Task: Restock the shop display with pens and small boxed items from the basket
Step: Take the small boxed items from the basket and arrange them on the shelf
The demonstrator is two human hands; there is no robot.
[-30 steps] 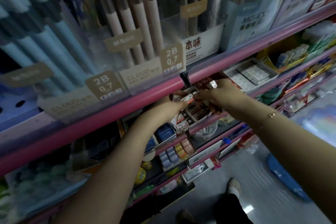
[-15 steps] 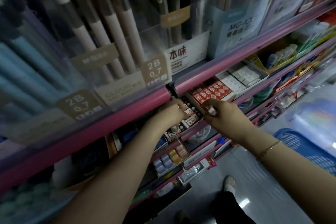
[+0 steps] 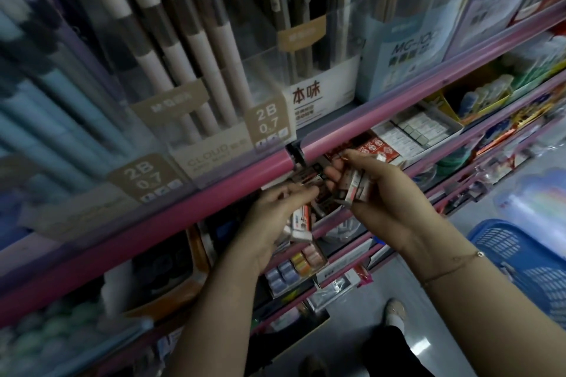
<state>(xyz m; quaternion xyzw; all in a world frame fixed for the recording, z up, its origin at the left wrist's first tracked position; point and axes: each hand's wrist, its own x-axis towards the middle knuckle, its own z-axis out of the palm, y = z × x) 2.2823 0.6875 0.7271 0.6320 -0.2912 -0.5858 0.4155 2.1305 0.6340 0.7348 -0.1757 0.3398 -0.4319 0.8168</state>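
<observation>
Gripping a fanned stack of small red-and-white cardboard boxes (image 3: 352, 185) in my right hand (image 3: 389, 193), fingers curled round it; at nine o'clock, my left hand (image 3: 275, 220) pinches another small box (image 3: 301, 219) under the pink shelf rail (image 3: 190, 208).

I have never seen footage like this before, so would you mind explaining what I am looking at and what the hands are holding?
There is no machine here: a camera worn on a person's head looks forward and down at a shop display. The right hand grips a small stack of boxed items. The left hand holds a few more small boxes below the pink shelf rail. Above the rail stand clear cases of pens. A blue basket sits low on the right, partly behind the right arm.
</observation>
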